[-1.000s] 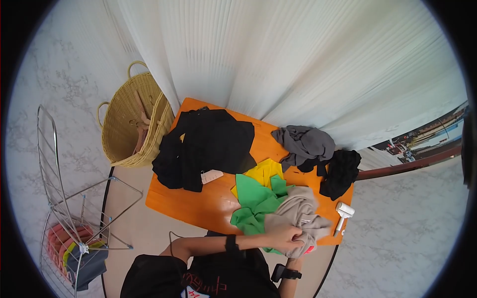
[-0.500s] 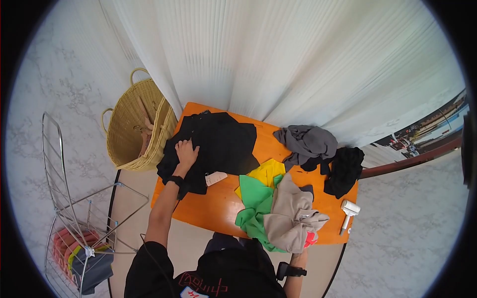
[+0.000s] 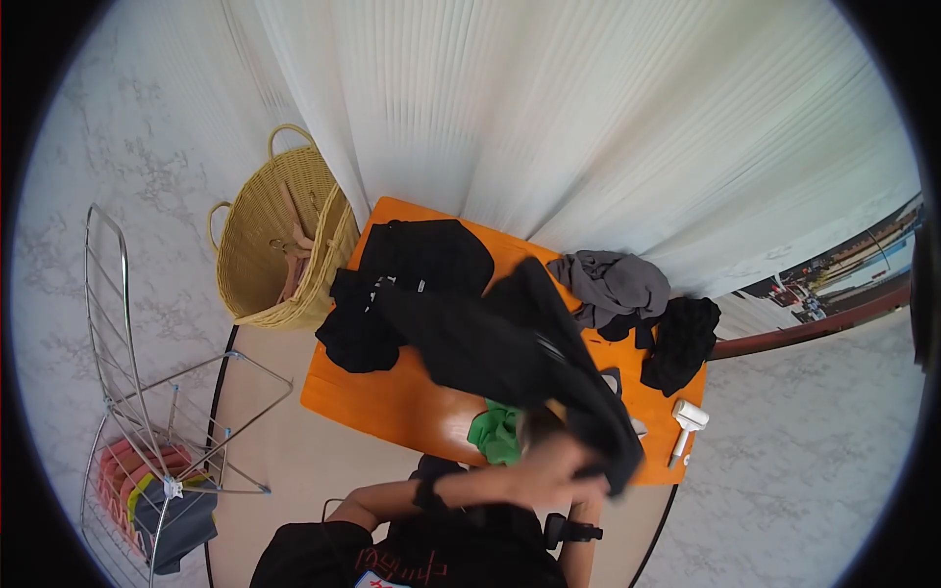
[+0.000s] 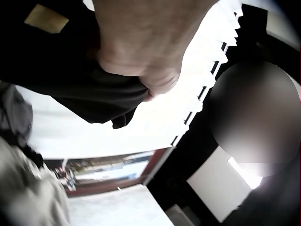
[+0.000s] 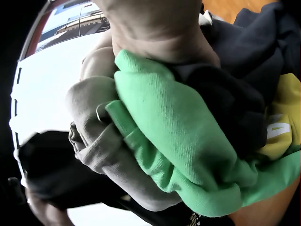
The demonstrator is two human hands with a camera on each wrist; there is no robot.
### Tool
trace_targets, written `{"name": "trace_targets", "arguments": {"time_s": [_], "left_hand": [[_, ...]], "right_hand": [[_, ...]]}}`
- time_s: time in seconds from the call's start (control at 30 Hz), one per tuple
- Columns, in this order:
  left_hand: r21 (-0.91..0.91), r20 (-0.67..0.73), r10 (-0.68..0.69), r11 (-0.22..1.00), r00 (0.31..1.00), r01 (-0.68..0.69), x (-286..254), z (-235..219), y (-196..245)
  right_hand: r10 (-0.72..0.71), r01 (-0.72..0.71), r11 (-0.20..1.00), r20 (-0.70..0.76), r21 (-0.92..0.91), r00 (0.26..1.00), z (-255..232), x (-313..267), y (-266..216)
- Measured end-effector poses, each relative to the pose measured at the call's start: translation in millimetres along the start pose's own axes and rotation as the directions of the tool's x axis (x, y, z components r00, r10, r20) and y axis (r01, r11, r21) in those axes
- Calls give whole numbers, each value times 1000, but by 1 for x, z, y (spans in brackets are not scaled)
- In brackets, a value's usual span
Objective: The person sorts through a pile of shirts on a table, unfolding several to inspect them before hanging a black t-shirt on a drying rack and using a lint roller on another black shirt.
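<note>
My left hand (image 3: 554, 472) grips a black garment (image 3: 490, 343), lifted off the table and swung across to the right, blurred by motion. In the left wrist view the fingers (image 4: 162, 80) pinch its dark cloth, which carries a tan patch (image 4: 46, 19). My right hand (image 5: 157, 28) grips a bundle of clothes at the table's front edge. A green garment (image 5: 174, 122), a beige one (image 5: 113, 150), a dark navy one (image 5: 263, 52) and a yellow one (image 5: 287, 113) make up this bundle. The head view shows the bundle mostly hidden behind the black garment.
More black clothing (image 3: 426, 260) lies on the orange table (image 3: 358, 397). At the right are a grey garment (image 3: 618, 282), a black one (image 3: 681, 343) and a white lint roller (image 3: 690, 416). A wicker basket (image 3: 240, 265) and a metal drying rack (image 3: 172, 487) stand left.
My left hand left the bundle, reached to the black pile and took hold of a black garment. It has swung back right with it, over the bundle. My right hand stays at the bundle.
</note>
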State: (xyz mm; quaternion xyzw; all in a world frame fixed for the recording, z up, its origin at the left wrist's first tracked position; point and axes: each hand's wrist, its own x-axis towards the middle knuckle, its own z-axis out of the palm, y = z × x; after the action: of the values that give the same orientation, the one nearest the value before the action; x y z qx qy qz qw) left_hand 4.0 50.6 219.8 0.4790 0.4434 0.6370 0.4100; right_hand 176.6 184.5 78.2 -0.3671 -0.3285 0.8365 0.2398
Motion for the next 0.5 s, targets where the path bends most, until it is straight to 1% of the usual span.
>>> {"name": "trace_targets", "arguments": {"time_s": [0.03, 0.07, 0.1, 0.13, 0.17, 0.2, 0.23, 0.27, 0.33, 0.37, 0.4, 0.43, 0.47, 0.5], "left_hand": [[-51, 142, 162, 986, 977, -157, 7, 25, 11], [-41, 256, 236, 971, 937, -234, 13, 49, 7], [-103, 314, 197, 980, 929, -173, 16, 68, 2], [-109, 315, 202, 978, 928, -176, 20, 79, -9], [39, 132, 141, 988, 981, -148, 25, 86, -31], [180, -61, 99, 980, 993, -87, 28, 87, -52], [176, -116, -111, 976, 987, 130, 33, 74, -67], [164, -168, -314, 926, 934, 341, 39, 57, -83], [399, -399, -197, 842, 896, 363, 35, 35, -118], [401, -398, -203, 839, 894, 369, 32, 31, -140], [599, -356, -50, 754, 933, 269, 26, 30, -160], [764, -279, 91, 624, 956, 164, 20, 33, -167], [763, -281, 81, 624, 956, 171, 15, 38, -173], [794, -203, 94, 598, 975, 108, 13, 41, -178]], "right_hand": [[1, -1, 1000, -9, -3, 1000, -2, -4, -1], [1, -1, 1000, -19, -5, 1000, -6, -10, 0], [1, -2, 1000, -33, -7, 999, -10, -14, 0], [1, -1, 1000, -40, -10, 999, -15, -18, 1], [-6, 5, 1000, -49, -18, 999, -14, -21, 1], [-7, 6, 1000, -56, -15, 998, -20, -25, -1], [-5, 3, 1000, -66, -18, 998, -23, -28, -2], [-3, 2, 1000, -72, -16, 997, -26, -29, -3], [-8, 7, 1000, -80, -14, 997, -29, -32, -4], [-4, 3, 1000, -83, -14, 997, -31, -31, -3], [0, -1, 1000, -84, -15, 996, -31, -32, -3], [3, -4, 1000, -94, -14, 996, -32, -34, -3], [5, -7, 1000, -96, -15, 995, -32, -32, -4], [9, -10, 1000, -100, -13, 995, -33, -33, -3]]}}
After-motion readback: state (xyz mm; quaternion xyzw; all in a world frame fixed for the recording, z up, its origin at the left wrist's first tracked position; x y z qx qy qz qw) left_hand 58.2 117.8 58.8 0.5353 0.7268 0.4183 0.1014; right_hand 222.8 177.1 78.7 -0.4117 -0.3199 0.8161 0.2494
